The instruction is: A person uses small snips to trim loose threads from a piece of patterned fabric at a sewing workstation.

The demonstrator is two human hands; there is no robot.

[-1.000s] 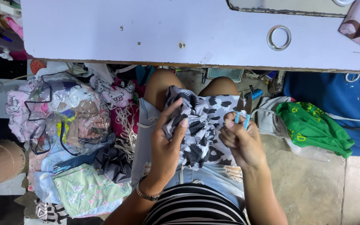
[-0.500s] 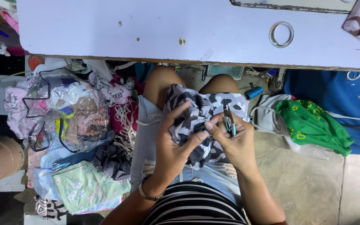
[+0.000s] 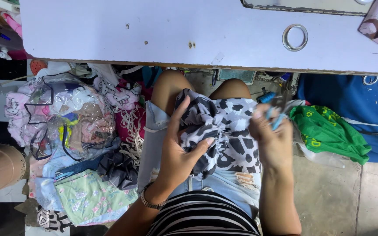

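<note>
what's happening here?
A seated person works on a black-and-white patterned cloth in their lap, below a white table. The left hand bunches and grips the cloth. The right hand holds a small blue-handled tool, probably snips, at the cloth's right edge. A pile of bagged clothes lies on the floor at their left, a green bag at their right.

1. Soft matt black-and-white patterned cloth (image 3: 224, 131), bunched in my left hand (image 3: 178, 153).
2. Small blue-handled snips (image 3: 275, 114), glossy plastic grip, in my right hand (image 3: 273, 140).
3. Smooth matt pale table top (image 3: 154, 30).
4. Shiny metal ring (image 3: 295, 37).
5. Glossy green plastic bag (image 3: 329, 131).
</note>
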